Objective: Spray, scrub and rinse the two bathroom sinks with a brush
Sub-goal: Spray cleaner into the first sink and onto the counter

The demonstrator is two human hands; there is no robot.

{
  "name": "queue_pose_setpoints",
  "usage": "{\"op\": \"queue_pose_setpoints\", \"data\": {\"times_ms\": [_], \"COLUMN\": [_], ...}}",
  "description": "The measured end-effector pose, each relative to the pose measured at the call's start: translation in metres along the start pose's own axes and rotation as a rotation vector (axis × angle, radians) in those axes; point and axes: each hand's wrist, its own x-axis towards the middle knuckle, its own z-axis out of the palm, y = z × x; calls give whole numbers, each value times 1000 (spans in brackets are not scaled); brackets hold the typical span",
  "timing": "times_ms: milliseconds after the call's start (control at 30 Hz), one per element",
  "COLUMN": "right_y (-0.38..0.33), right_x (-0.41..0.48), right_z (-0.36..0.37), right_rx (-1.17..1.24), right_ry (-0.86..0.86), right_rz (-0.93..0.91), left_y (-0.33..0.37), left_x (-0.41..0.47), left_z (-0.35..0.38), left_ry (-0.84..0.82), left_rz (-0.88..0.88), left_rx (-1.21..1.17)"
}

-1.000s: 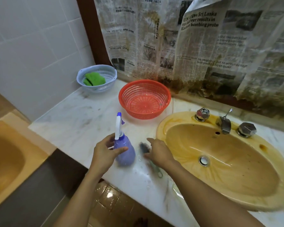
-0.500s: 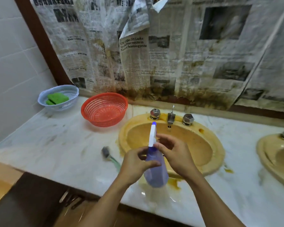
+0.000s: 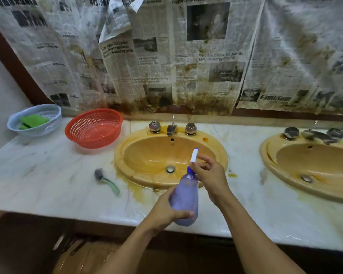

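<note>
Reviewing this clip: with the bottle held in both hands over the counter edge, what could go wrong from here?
1. The spray bottle is held by the left hand out past the counter edge; a slip would likely drop it to the floor.
2. The right hand is at the nozzle, which points up rather than into the left sink, so spray may miss.
3. The brush lies loose; an arm could knock it.

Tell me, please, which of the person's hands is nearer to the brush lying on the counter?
Left. The left hand grips the spray bottle body, right of the brush and nearer the counter's front edge. The right hand is farther right, at the bottle's nozzle.
</note>
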Motion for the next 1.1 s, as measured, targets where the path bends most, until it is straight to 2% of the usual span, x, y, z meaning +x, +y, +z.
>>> {"op": "queue_pose_setpoints", "data": {"times_ms": [167,367,633,833,967,1100], "right_y": [9,27,32,30,27,24], "right_x": [2,13,13,12,16,14], "right_z": [15,40,76,95,109,120], "right_rx": [-5,1,12,-22,-162,-104], "right_ry": [-136,-17,-111,-66,-13,-84], "right_rz": [93,149,145,136,122,77], "left_y": [2,-6,-25,-31,-32,-32], "left_x": [-7,-9,-8,-12,-15,-16], "left_z": [3,-10,-34,-52,-60,-69], "left_ry": [-46,-53,5,27,36,64], "left_rz": [-9,-26,-57,-34,-23,-24], "left_rx": [-5,-1,32,63,40,9]}}
